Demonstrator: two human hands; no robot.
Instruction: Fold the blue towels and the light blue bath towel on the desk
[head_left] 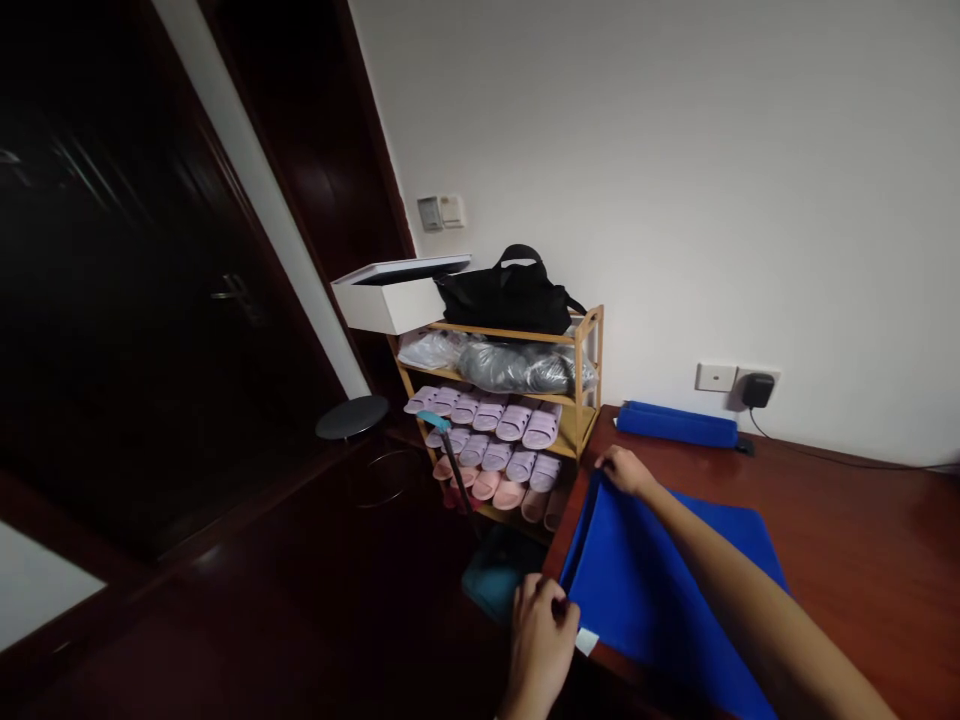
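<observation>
A blue piece of fabric (645, 570) with a white tag (587, 641) lies on a reddish-brown wooden table. Its left edge shows two layers, slightly raised. My left hand (546, 625) pinches the near corner of that edge, beside the tag. At the far corner of the same edge, the fingers of my right hand (624, 470) are closed on the fabric. My right forearm crosses over the cloth and hides part of it. Farther back on the table, a folded blue fabric bundle (677, 424) rests against the wall.
Left of the table stands a wooden shoe rack (589, 385) with several slippers (514, 422), a black bag (510, 295) and a white box (390, 303). A long-handled dustpan (495, 580) and a round stool (352, 417) are on the floor. A black adapter (757, 390) trails a cable.
</observation>
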